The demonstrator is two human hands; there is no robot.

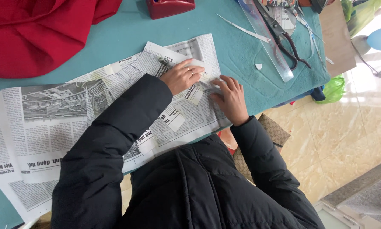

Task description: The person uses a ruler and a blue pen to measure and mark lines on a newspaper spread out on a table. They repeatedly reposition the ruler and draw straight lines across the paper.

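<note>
Newsprint sheet [67,123] — left hand [181,76], right hand [231,99] pressed flat.

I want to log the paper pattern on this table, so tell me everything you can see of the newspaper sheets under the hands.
The newspaper sheets are black-and-white printed pages joined into one long piece, with pale tape patches at several seams. They lie flat on the teal table cover, running from the left edge to near the table's front corner. One large photo shows at the left. The left hand and right hand press flat on the right end, and a dark sleeve crosses the middle.
</note>
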